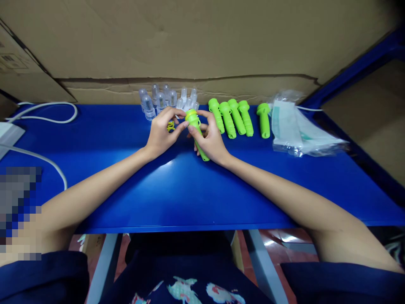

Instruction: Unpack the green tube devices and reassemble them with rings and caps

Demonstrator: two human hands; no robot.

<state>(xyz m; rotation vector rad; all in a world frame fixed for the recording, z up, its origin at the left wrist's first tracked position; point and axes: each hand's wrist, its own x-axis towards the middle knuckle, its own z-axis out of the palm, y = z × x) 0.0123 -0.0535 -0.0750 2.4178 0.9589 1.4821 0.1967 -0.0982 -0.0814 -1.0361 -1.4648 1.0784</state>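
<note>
A lime-green flashlight body [194, 121] with a ribbed handle is held tilted above the blue table, its wide head pointing up and away. My right hand [211, 137] is closed around the handle, thumb on the near side. Around the head sits a yellow ring [190, 112]. The thumb and fingertips of my left hand [164, 131] pinch the head at this ring. Behind my left hand, partly hidden by it, lie several small yellow rings [171, 126] on the table.
Several clear plastic capsules [148, 107] and smaller clear tubes [188, 101] stand at the back. More green flashlight bodies [228, 120] lie right of my hands, beside a plastic bag [287, 122] with white-and-green contents. White cables [47, 120] run along the left; cardboard [190, 42] walls the back.
</note>
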